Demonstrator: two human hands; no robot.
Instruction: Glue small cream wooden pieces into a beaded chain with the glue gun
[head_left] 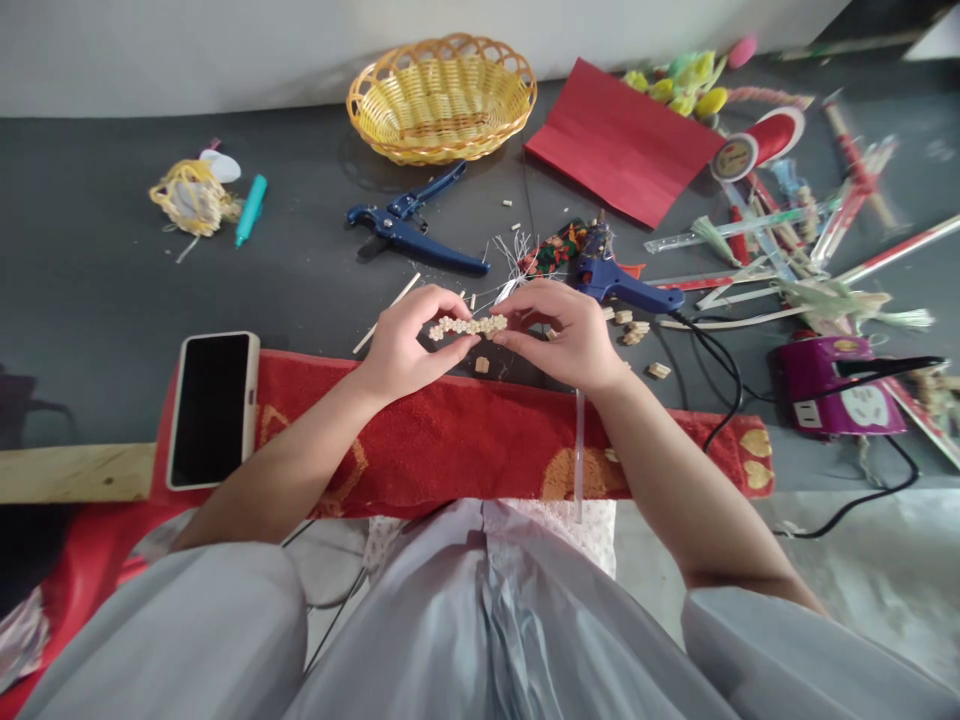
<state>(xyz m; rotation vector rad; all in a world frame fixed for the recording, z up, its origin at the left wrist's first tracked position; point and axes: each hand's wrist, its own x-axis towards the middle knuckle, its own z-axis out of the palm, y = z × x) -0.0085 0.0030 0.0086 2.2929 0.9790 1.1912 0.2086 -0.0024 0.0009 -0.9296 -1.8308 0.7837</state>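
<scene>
In the head view, both hands meet over the dark table (112, 300), just beyond the red towel (450, 445) laid along its near edge. The left hand (409, 348) and the right hand (571, 335) each pinch one end of a strip of small wooden bits (466, 326). Thumbs and forefingers are closed on it, and it is held level and clear of the table, midway between the hands. The strip looks frail, a row of pale bits joined side by side. It is best held with a light pinch at the very ends and no twist or bend between the hands, close over the towel so that anything which drops lands soft.

A blue hot-glue gun (626, 288) lies just beyond the right hand, with its black cable (724, 365) running toward a purple power strip (832, 385). The nozzle may be hot, so fingers should stay off that end. Loose wooden bits (636, 330) lie beside the gun, and a clear glue stick (579, 450) rests across the towel. A blue cutter (416, 232) and a yellow wicker basket (442, 95) sit farther back, with a sheet of red paper (622, 140) to their right. A phone (212, 408) lies face up with its screen dark on the towel's left end.

No writing can be read. The label on the red ribbon spool (757, 140) is too small and blurred, and the towel shows only yellow shapes.
</scene>
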